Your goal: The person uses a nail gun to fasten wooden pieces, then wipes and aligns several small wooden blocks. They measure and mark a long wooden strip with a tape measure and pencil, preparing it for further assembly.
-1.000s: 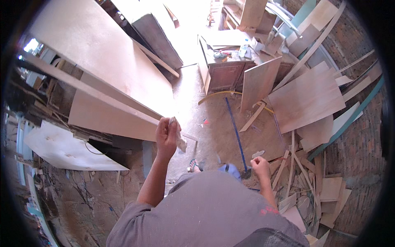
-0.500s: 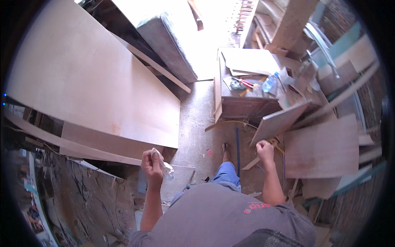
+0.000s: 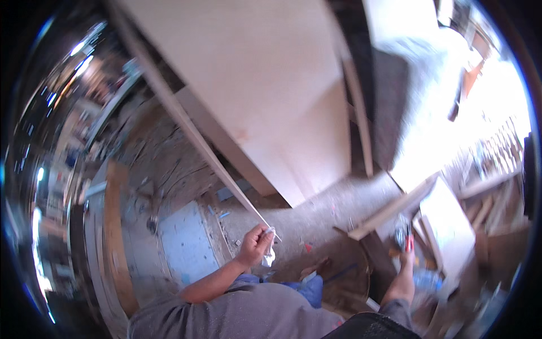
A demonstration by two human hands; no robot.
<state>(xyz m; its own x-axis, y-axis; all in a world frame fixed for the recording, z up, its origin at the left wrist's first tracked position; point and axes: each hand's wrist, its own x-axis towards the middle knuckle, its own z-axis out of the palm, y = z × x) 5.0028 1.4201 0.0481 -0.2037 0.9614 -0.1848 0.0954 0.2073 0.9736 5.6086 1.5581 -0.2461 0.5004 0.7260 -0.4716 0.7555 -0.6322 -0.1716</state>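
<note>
Over at nine o'clock the workshop is a blur of clutter, with a curved wooden plank (image 3: 113, 243) running down the floor and a pale blue sheet (image 3: 186, 243) lying flat just to its right. Moving in toward six o'clock, here is the left hand (image 3: 255, 244), fingers curled tight around a crumpled white cloth (image 3: 269, 255) that hangs below the knuckles, and that fist sits right at the lower tip of a long thin wooden strip (image 3: 197, 135) (whether it pinches the strip too, I cannot tell through the blur). The strip climbs away toward eleven o'clock along the edge of a big pale plywood board (image 3: 254, 85), which fills the upper middle from twelve o'clock down to centre and leans over the dusty concrete floor (image 3: 322, 214). Swinging on to four o'clock, the right hand (image 3: 405, 257) is raised, closed around a small red-handled tool (image 3: 407, 240), too smeared to name. Just beside it at three to four o'clock lies a white square panel (image 3: 449, 226) among stacked timber offcuts (image 3: 389, 212).
</note>
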